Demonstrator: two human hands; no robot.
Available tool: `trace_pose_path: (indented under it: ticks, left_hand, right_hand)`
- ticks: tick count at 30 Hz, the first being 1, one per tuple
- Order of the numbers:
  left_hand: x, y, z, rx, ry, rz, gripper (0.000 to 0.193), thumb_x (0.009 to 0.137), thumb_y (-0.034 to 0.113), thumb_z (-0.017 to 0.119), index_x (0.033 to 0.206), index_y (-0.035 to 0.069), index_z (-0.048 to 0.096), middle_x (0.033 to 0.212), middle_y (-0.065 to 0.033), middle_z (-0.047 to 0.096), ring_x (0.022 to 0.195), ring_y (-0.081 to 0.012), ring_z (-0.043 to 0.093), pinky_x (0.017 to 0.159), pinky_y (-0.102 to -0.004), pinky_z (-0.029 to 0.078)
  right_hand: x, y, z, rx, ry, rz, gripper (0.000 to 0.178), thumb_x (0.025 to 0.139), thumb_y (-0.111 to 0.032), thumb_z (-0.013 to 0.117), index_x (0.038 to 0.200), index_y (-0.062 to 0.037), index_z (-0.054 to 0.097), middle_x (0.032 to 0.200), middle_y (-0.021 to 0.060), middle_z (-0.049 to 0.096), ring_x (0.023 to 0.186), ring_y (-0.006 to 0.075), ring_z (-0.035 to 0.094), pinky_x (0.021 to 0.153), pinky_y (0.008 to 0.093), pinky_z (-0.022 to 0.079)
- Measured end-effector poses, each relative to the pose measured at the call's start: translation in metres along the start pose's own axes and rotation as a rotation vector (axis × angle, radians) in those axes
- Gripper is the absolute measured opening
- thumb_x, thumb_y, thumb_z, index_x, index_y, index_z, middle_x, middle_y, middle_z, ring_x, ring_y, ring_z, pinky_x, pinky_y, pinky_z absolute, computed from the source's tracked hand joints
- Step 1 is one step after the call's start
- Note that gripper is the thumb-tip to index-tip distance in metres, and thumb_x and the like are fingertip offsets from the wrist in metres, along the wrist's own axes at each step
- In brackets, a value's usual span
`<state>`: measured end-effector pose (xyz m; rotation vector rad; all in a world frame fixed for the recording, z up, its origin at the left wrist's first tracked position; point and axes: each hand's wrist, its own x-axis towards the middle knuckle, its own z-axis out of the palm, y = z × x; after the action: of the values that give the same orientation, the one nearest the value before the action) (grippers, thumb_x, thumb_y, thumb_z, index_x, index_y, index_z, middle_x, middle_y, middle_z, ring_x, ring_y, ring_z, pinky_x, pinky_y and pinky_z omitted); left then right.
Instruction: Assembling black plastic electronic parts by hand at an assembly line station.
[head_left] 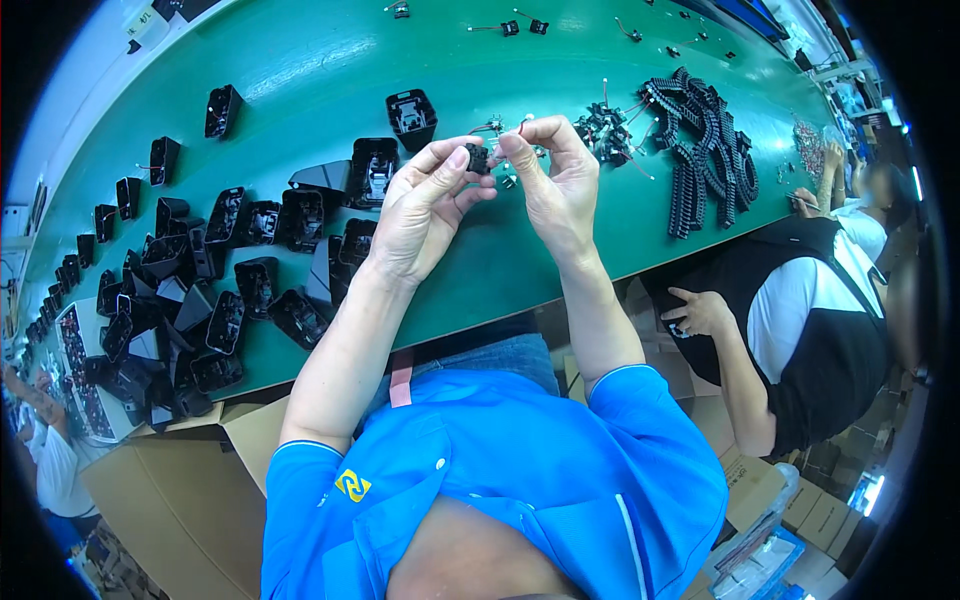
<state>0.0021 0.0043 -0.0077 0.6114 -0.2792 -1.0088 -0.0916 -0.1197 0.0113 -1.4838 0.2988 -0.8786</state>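
Two bare hands at work above a green table (480,255). The left hand (418,205) holds a small black block (477,158) between thumb and fingers, which are bent closely around it; the block is raised in front of the person, slightly left of the right hand (562,195). The right thumb and index finger are drawn nearly together, with a thin reddish wire (521,127) at their tips; whether they grip it cannot be told.

Small wired parts (509,181) lie on the table just beyond and between the hands. A black housing (412,118) stands just beyond the left hand; many similar housings (228,215) crowd the table to the left, some upright, others tipped over. To the right, near the right hand, is a heap of wired pieces (606,132), and beside it a tangle of black segmented strips (703,160). Farther right sits a co-worker in a black apron (825,345), one hand (703,313) below the table's edge.
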Motion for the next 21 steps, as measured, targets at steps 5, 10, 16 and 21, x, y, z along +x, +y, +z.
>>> trace_pose_path:
  ticks: [5, 10, 16, 21]
  left_hand:
    - [0.000, 0.000, 0.002, -0.023, 0.020, -0.010, 0.028, 0.099, 0.014, 0.064, 0.121, -0.002, 0.060, 0.105, -0.0129, 0.066, 0.085, -0.0151, 0.066, 0.081, -0.0276, 0.058]
    - [0.000, 0.000, 0.003, -0.044, 0.033, -0.017, 0.024, 0.098, 0.013, 0.064, 0.117, -0.001, 0.061, 0.102, -0.0122, 0.067, 0.084, -0.0162, 0.066, 0.080, -0.0269, 0.058]
    - [-0.001, 0.001, 0.000, -0.044, 0.011, -0.029, 0.025, 0.099, 0.014, 0.064, 0.119, -0.001, 0.060, 0.105, -0.0092, 0.065, 0.084, -0.0122, 0.064, 0.080, -0.0268, 0.057]
    - [-0.001, -0.001, 0.000, -0.028, -0.006, -0.020, 0.025, 0.099, 0.014, 0.063, 0.119, 0.000, 0.060, 0.104, -0.0081, 0.065, 0.085, -0.0106, 0.063, 0.081, -0.0264, 0.056]
  right_hand:
    - [0.003, 0.002, -0.001, -0.238, -0.033, -0.134, 0.016, 0.087, -0.018, 0.079, 0.087, -0.0051, 0.069, 0.087, 0.0036, 0.063, 0.085, 0.0148, 0.057, 0.076, 0.0267, 0.047]
    - [0.006, -0.001, -0.004, -0.387, -0.089, -0.223, 0.016, 0.085, -0.019, 0.080, 0.085, -0.0064, 0.070, 0.088, 0.0025, 0.062, 0.092, 0.0164, 0.051, 0.081, 0.0284, 0.043]
    - [0.009, -0.006, -0.008, -0.423, -0.131, -0.191, 0.015, 0.084, -0.019, 0.080, 0.084, -0.0072, 0.070, 0.089, 0.0021, 0.062, 0.093, 0.0169, 0.049, 0.082, 0.0287, 0.041]
    - [0.008, -0.007, -0.007, -0.440, -0.144, -0.207, 0.014, 0.084, -0.018, 0.080, 0.084, -0.0075, 0.070, 0.088, 0.0019, 0.061, 0.092, 0.0168, 0.048, 0.082, 0.0285, 0.041]
